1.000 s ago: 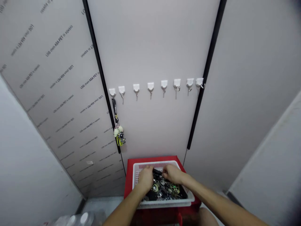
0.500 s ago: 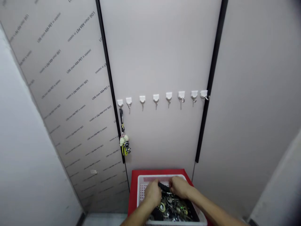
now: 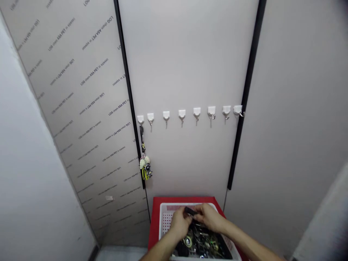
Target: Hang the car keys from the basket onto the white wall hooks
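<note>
Over the white plastic basket, my left hand and my right hand are close together with a short black strap between them. Fingers of both hands are closed on it, one hand at each side. Below them, a dark tray inside the basket holds a jumbled heap of keychains and metal trinkets, including a round yellowish ring piece. Whether the strap joins something in the heap is hidden by my hands.
The basket stands on a red surface against a grey panel. Several white hooks line the panel. From the leftmost hangs a keychain with a black strap and charms. Black strips run down both sides.
My hands have drawn closer together on the black strap, the right hand moving inward and the left slightly right. The whole view has shifted a little.
</note>
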Demonstrator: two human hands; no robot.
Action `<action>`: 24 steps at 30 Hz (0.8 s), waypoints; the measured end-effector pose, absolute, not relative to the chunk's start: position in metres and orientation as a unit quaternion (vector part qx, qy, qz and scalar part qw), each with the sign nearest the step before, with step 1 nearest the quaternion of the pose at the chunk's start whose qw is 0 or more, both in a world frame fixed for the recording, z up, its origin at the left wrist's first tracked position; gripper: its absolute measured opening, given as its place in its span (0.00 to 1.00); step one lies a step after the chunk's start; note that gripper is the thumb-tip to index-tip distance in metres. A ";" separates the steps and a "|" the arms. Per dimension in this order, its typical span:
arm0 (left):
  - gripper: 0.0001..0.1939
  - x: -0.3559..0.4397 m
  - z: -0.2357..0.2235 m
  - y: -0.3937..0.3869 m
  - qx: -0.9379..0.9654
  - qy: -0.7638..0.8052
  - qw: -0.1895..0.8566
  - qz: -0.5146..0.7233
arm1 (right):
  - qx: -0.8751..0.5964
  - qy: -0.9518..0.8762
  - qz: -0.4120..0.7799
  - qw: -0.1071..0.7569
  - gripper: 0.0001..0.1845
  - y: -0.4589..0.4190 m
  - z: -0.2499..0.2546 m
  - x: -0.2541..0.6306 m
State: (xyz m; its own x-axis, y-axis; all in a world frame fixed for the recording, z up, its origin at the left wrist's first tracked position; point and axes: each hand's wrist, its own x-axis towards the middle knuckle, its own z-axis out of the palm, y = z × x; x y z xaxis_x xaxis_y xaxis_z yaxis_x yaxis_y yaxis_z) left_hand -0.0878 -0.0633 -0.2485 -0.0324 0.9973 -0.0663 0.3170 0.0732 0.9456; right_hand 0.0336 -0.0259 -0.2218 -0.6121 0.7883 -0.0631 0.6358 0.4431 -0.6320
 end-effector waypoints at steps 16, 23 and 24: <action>0.11 -0.138 -0.062 -0.045 0.501 0.460 0.233 0.696 | -0.320 -0.763 0.212 0.519 0.08 -0.024 -0.057 -0.053; 0.11 -0.180 -0.028 -0.032 0.488 0.453 0.254 0.701 | -0.252 -0.666 0.501 0.491 0.13 -0.017 -0.044 -0.096; 0.12 -0.183 -0.022 -0.032 0.485 0.455 0.253 0.703 | -0.241 -0.658 0.523 0.485 0.12 -0.016 -0.041 -0.100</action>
